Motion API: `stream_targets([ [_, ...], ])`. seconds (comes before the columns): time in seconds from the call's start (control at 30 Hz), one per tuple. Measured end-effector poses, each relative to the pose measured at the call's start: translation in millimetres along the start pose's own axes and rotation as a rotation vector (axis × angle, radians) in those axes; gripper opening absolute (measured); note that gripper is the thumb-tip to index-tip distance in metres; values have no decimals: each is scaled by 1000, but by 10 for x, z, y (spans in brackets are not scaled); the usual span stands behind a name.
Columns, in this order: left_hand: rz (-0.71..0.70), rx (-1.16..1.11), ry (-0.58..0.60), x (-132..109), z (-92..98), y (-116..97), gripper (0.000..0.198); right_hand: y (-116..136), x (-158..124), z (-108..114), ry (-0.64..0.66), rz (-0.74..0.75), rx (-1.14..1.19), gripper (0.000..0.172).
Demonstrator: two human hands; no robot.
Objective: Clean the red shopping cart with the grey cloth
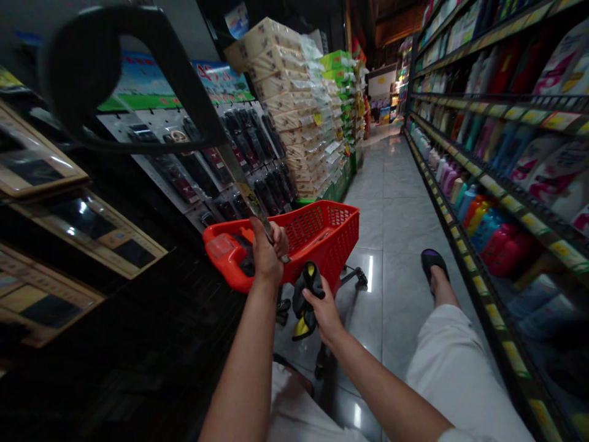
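My left hand (268,253) is closed around the lower part of a long, flat metal strip with a dark loop handle (209,116). The strip slants up and left, and its big handle looms near the camera. In my right hand (326,312) is a bunched black and yellow item (307,291), gripped between thumb and fingers; its exact kind is unclear. Just beyond both hands stands a red plastic shopping basket on wheels (338,242) with perforated walls. The lower end of the strip is in front of the basket's near side.
Stacked boxes (289,116) and hanging packaged goods (239,141) line the left side. Framed-looking packages (87,227) are nearer. Shelves of bottles (501,166) run along the right. A tiled aisle (386,166) stretches ahead. My slippered foot (435,267) is at the right.
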State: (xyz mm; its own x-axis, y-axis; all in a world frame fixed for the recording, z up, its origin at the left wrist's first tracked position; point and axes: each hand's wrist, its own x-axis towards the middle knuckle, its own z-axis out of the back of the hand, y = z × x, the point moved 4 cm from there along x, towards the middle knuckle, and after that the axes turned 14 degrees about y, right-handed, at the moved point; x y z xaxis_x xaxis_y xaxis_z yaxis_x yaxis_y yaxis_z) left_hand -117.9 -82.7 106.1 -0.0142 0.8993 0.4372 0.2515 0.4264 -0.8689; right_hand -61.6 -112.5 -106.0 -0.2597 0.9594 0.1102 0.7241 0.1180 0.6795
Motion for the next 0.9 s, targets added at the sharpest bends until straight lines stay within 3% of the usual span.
stream_targets([
  [0.1, -18, 3, 22, 17, -2, 14, 67, -69, -1, 121, -158, -86, -33, 57],
  [0.17, -11, 6, 30, 32, 2, 31, 67, -51, 2, 118, -197, -105, -77, 55],
  [0.3, 4, -2, 34, 63, 1, 84, 67, 343, 140, -250, 36, 117, -185, 53],
  [0.4, 6, 15, 16, 85, 4, 110, 66, 667, 308, -428, 56, 240, -308, 43],
  [0.53, 131, 172, 21, 112, 83, 35, 65, 841, 454, -417, 59, 289, -524, 34],
  [0.67, 285, 363, 203, 113, 225, -155, 57, 908, 475, -390, 161, 328, -748, 28],
  [0.73, 353, 339, 269, 97, 298, -197, 62, 954, 513, -373, 191, 337, -818, 26],
  [0.9, 432, 244, 286, 98, 380, -95, 64, 1085, 622, -329, 120, 357, -927, 26],
])
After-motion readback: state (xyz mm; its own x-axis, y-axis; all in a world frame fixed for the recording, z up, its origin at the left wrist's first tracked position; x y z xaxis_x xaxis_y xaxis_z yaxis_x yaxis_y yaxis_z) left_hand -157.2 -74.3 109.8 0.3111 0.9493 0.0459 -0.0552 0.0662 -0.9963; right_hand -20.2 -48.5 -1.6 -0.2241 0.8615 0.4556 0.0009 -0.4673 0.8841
